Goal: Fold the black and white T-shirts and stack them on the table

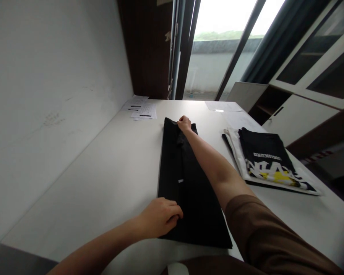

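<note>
A black shirt (200, 206) lies folded into a long strip on the white table, with a small white label showing near its middle. At the far end of the cloth, my right hand (184, 123) pinches the fabric by the fold. My left hand (162, 217) rests at the near left edge of the shirt, its fingers curled together on the cloth. The fingertips of the left hand are partly hidden, and I see the fabric under them.
To the right lies a stack of folded shirts (263, 152), black and white, the top one printed in white and yellow. Papers (145, 110) lie at the table's far left, by the wall (60, 95). A sheet (223, 106) lies at the far right edge.
</note>
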Demonstrator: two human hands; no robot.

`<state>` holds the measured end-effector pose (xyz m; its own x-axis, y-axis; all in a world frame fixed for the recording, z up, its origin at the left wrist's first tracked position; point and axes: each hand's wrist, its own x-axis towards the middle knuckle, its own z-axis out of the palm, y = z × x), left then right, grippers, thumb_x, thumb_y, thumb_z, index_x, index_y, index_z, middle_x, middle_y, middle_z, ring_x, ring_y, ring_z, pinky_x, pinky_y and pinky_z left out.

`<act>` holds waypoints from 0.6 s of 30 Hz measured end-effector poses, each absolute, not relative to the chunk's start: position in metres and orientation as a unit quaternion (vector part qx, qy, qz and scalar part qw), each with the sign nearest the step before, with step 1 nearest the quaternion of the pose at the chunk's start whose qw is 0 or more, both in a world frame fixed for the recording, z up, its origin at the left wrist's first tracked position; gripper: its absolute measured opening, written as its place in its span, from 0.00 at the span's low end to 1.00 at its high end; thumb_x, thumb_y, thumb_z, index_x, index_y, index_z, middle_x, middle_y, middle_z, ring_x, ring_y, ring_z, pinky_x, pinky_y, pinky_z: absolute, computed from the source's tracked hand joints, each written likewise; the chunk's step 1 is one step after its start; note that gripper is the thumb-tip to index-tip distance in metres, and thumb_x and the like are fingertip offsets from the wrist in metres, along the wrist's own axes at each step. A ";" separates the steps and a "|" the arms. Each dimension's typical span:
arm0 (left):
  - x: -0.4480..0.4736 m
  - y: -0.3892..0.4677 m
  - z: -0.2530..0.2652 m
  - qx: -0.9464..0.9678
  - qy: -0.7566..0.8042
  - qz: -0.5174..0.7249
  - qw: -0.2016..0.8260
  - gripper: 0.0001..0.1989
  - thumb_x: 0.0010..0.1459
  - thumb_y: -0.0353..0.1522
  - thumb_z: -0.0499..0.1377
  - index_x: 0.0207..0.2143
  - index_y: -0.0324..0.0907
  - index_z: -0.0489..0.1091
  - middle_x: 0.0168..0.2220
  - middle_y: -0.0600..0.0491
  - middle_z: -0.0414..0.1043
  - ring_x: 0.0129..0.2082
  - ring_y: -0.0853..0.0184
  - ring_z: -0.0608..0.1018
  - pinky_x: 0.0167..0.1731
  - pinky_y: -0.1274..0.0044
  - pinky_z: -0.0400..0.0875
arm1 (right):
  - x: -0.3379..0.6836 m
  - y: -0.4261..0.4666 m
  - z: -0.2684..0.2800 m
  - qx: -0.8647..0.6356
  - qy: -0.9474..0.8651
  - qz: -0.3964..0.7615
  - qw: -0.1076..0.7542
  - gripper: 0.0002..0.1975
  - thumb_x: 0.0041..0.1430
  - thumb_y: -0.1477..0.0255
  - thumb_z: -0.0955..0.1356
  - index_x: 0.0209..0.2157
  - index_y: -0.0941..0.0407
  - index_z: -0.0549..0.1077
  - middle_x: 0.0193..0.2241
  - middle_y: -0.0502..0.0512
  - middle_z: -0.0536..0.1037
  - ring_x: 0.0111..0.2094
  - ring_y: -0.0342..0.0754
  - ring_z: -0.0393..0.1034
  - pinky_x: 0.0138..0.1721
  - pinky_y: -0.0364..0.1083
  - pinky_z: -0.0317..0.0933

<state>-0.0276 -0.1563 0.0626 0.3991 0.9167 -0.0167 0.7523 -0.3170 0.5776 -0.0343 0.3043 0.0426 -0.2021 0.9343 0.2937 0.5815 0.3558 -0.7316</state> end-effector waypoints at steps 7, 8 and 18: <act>-0.008 -0.135 0.071 0.807 0.495 0.183 0.264 0.12 0.62 0.26 0.55 0.43 0.46 0.75 0.42 0.55 0.79 0.42 0.65 0.80 0.46 0.75 0.70 | 0.024 0.327 0.028 -0.562 -0.638 0.302 0.431 0.17 0.53 0.78 0.61 0.39 0.57 0.79 0.39 0.57 0.80 0.41 0.50 0.73 0.46 0.46 0.64; -0.005 -0.132 0.070 0.812 0.486 0.182 0.268 0.12 0.62 0.26 0.56 0.43 0.47 0.75 0.42 0.55 0.79 0.42 0.65 0.80 0.46 0.75 0.70 | 0.033 0.328 0.022 -0.582 -0.626 0.317 0.410 0.17 0.52 0.78 0.62 0.38 0.57 0.80 0.39 0.57 0.81 0.42 0.50 0.73 0.47 0.47 0.65; 0.008 -0.122 0.043 0.828 0.437 0.168 0.308 0.13 0.58 0.26 0.58 0.43 0.47 0.76 0.40 0.55 0.80 0.41 0.65 0.81 0.44 0.77 0.72 | 0.059 0.334 -0.015 -0.560 -0.723 0.308 0.263 0.18 0.49 0.79 0.67 0.39 0.53 0.84 0.38 0.55 0.83 0.40 0.51 0.75 0.47 0.48 0.67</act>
<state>0.0082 -0.1225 0.0435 0.5619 0.8271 0.0095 0.6206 -0.4291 0.6563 0.0592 0.3338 -0.0153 -0.2339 0.9716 0.0345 0.6485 0.1823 -0.7390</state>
